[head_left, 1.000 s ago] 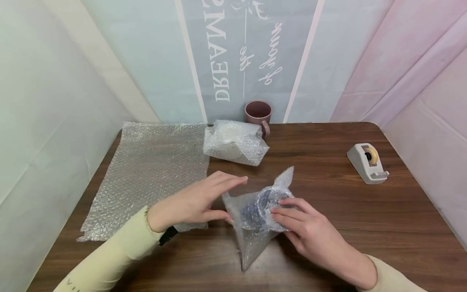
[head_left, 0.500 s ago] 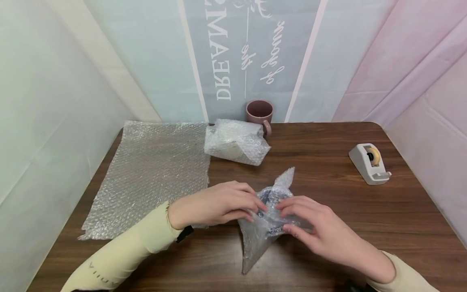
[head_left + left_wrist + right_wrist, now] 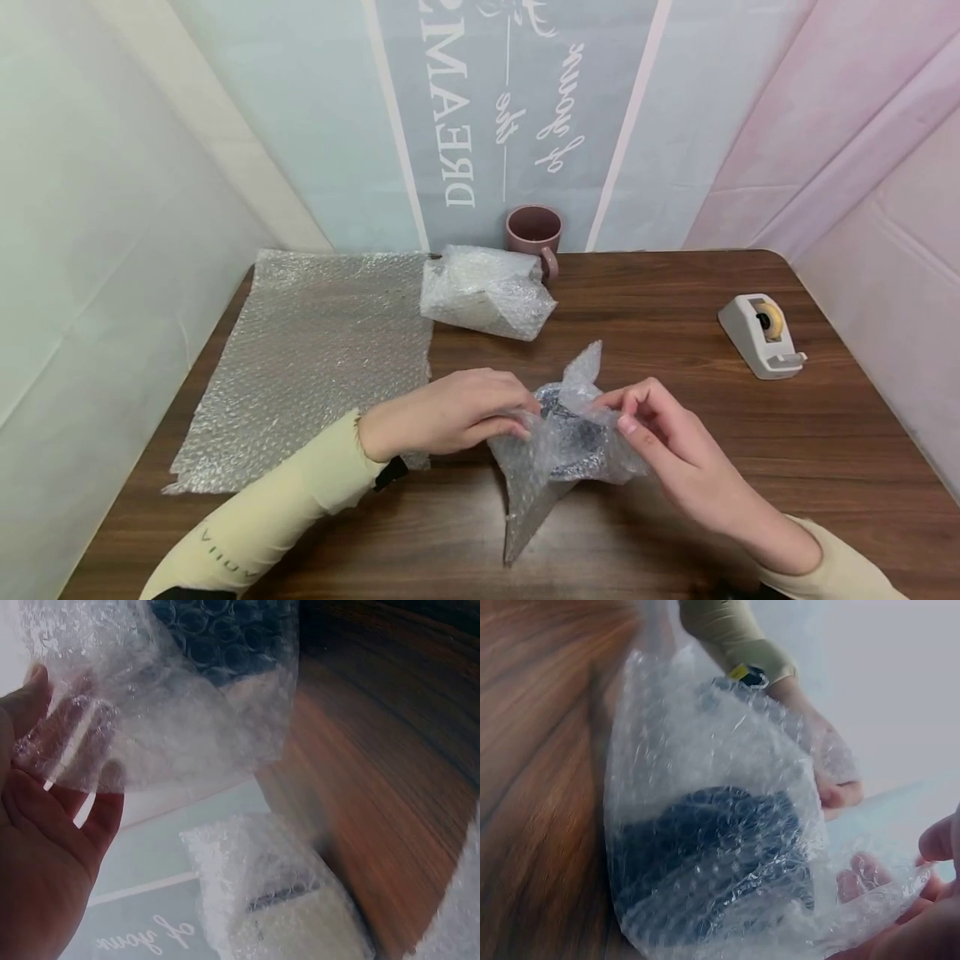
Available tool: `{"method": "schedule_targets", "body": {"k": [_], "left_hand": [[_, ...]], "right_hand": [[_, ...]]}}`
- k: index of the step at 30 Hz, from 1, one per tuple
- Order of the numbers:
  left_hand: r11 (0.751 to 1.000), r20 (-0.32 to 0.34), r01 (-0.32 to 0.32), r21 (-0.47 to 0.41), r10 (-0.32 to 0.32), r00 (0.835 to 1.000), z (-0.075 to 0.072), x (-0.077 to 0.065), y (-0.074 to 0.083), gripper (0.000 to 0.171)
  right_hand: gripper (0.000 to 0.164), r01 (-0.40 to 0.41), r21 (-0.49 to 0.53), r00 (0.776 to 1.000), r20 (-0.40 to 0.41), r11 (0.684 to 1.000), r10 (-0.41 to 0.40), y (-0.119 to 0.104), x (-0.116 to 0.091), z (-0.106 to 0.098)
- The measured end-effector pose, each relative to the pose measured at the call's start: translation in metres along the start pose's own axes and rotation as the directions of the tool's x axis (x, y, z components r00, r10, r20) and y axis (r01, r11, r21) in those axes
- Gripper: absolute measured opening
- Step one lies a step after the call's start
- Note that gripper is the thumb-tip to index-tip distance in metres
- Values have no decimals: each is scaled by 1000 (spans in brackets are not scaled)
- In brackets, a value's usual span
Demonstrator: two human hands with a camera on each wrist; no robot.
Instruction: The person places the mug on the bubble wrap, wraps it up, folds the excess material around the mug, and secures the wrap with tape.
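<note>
A dark blue, round-rimmed thing [image 3: 573, 433] stands wrapped in bubble wrap [image 3: 528, 492] near the front middle of the table. My left hand [image 3: 459, 414] pinches the left edge of this wrap beside the rim. On the opposite side, my right hand [image 3: 678, 446] pinches another edge of it between thumb and fingers, lifted and drawn outward. Between the hands the wrap stands parted, showing the round top. A pointed corner of wrap sticks up at the back. In the right wrist view the dark blue body [image 3: 712, 847] shows through the bubbles.
A flat bubble wrap sheet [image 3: 322, 350] lies on the left of the table. Behind my hands sit a bubble-wrapped bundle [image 3: 487, 292] and a mauve mug [image 3: 533, 229]. At the right stands a white tape dispenser [image 3: 757, 337]. Fabric walls enclose the back and sides.
My left hand has moved right onto the wrap and now pinches its edge. My right hand, earlier resting on top, has shifted right and now lifts an edge, parting the wrap.
</note>
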State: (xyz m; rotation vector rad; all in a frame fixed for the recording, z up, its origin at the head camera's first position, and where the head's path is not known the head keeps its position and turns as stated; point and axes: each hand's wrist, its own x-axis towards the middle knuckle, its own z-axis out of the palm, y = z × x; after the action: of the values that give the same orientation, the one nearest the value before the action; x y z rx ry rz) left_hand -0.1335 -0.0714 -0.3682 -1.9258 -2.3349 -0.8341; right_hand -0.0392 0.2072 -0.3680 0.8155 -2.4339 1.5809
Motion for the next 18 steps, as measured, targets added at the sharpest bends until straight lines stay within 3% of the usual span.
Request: {"method": "schedule_targets", "body": {"k": [2,4,6,8,10,13,15,18], "left_hand": [[1000,-5,18,10,-18,1000,2,2,-1,14],[1000,-14,29,-2,-29,999,3,3,-2,12],[999,-32,27,-40,-28,999,5,5,-5,9],[995,-63,10,-101,-16,998,6,5,-8,8],[989,-101,-15,-147,0,995,8,6,-10,7],[984,-148,-36,-177,9,989,11,8,-13,5],[985,-167,-17,-170,-12,986,15,10,-13,5],[992,-182,37,-123,-59,981,23,13,-13,5]], "right_hand": [[20,-4,69,1000,5,998,4,0,1,-1],[20,-5,73,1000,9,997,4,0,0,0],[22,11,8,1000,26,1000,-11,1,-1,2],[23,40,-123,998,54,992,-33,1,-2,7],[20,103,-274,992,105,956,-76,2,-3,14],[8,201,-436,973,195,877,-126,4,-4,25],[6,267,-493,956,246,828,-162,5,-3,32],[6,319,-519,939,288,793,-189,6,-2,36]]}}
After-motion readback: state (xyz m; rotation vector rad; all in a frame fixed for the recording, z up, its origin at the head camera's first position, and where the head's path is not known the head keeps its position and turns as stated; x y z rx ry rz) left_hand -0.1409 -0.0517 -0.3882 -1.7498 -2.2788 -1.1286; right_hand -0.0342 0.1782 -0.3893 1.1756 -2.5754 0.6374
